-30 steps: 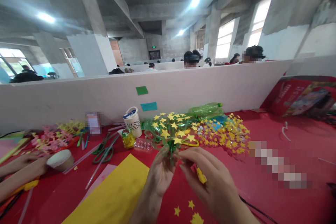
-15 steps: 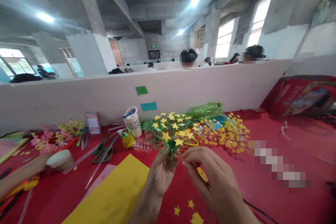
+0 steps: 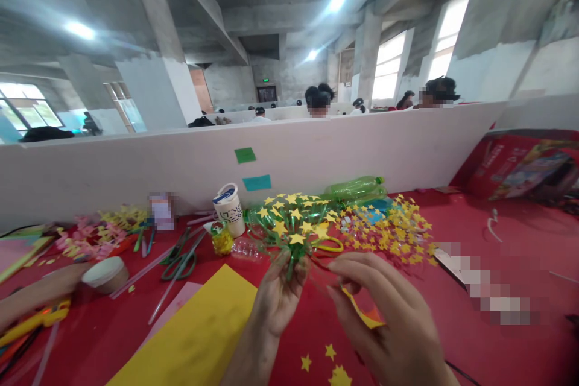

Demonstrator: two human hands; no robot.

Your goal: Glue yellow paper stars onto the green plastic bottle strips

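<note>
My left hand (image 3: 283, 295) is closed around the narrow green base of a bunch of cut plastic strips (image 3: 296, 253), held upright over the table. Yellow paper stars (image 3: 296, 214) sit on the tips of the strips, fanned out at the top. To its right, my right hand (image 3: 382, 307) is apart from the bunch, with a gap between thumb and forefinger. A faint clear strand shows between the two hands; whether it touches my right fingers is unclear. Behind my right hand, part of a yellow-orange object (image 3: 364, 310) shows. Loose yellow stars (image 3: 330, 351) lie below the hands.
Yellow paper (image 3: 194, 332), scissors (image 3: 181, 259) and a white cup (image 3: 228, 211) lie or stand to the left. Green bottles (image 3: 355, 190) and a starred heap (image 3: 398, 226) are behind. Another person's arm (image 3: 40, 289) is near a glue gun (image 3: 49, 313). A white partition (image 3: 307, 151) borders the table.
My right hand has drawn away to the right from the green base, and its thumb and forefinger have parted. My left hand keeps its hold, with the starred bunch tilted slightly differently.
</note>
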